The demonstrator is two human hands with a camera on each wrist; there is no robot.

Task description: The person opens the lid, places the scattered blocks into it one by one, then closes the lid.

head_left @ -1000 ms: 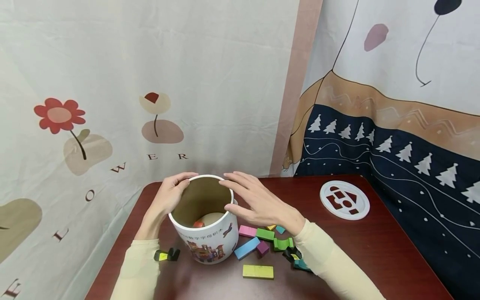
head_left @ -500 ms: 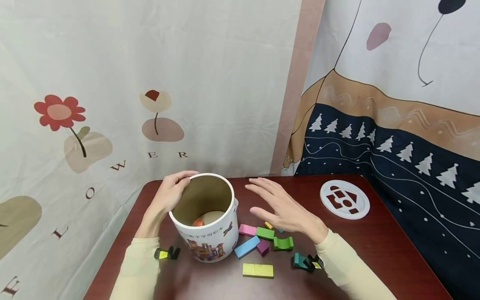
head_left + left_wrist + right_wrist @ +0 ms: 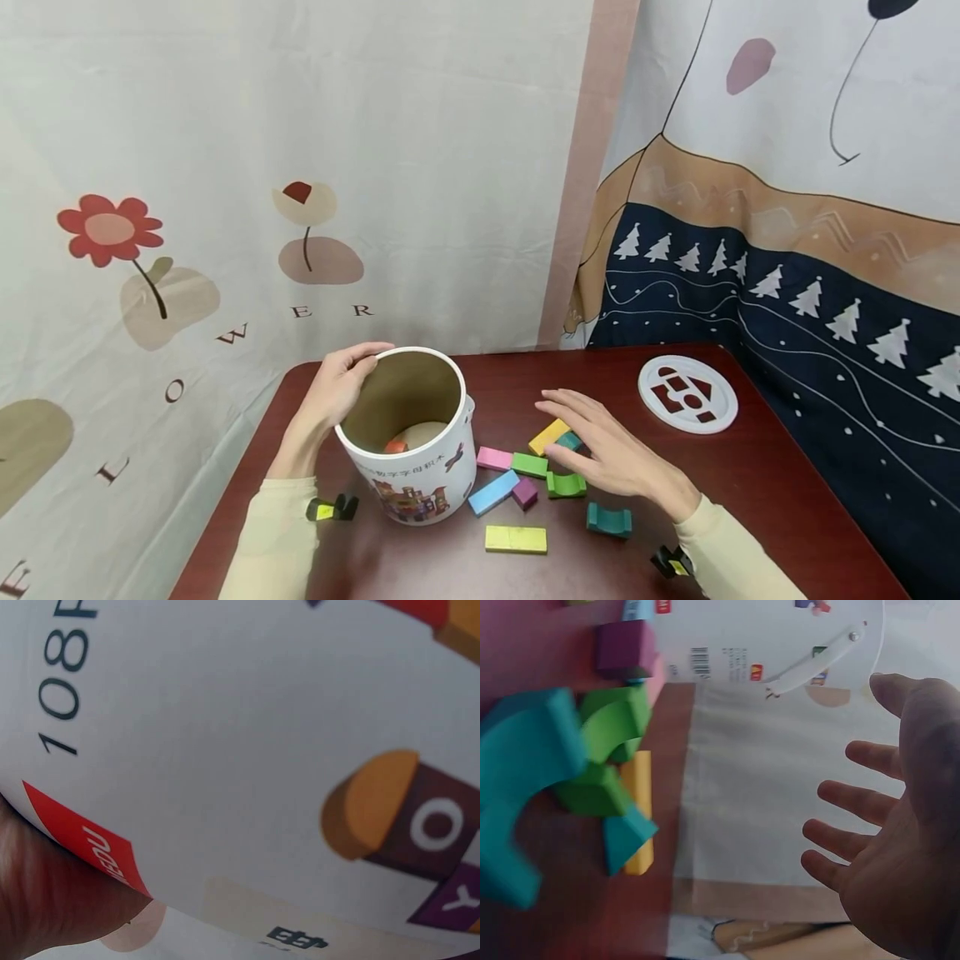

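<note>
A white printed bucket (image 3: 416,487) stands upright and lidless on the table, a red-orange block (image 3: 395,447) at its bottom. My left hand (image 3: 330,393) holds the bucket's rim from the far left; its fingertips are partly hidden behind the edge. In the left wrist view, part of that hand (image 3: 56,889) lies against the printed wall. My right hand (image 3: 618,458) hovers with fingers extended above the loose blocks, holding nothing. Nearest to it are a yellow block (image 3: 548,436), a small teal block (image 3: 571,441) and a green arched block (image 3: 566,486).
Pink (image 3: 495,458), blue (image 3: 494,493) and purple (image 3: 525,493) blocks lie right of the bucket. A long yellow-green block (image 3: 516,539) and a teal arch (image 3: 609,520) are nearer me. A white lid (image 3: 687,394) with shaped holes lies far right. Printed curtains hang behind the table.
My right hand has left the bucket's rim and moved right and towards me, over the blocks. The left hand stays at the rim, and the bucket has not visibly moved.
</note>
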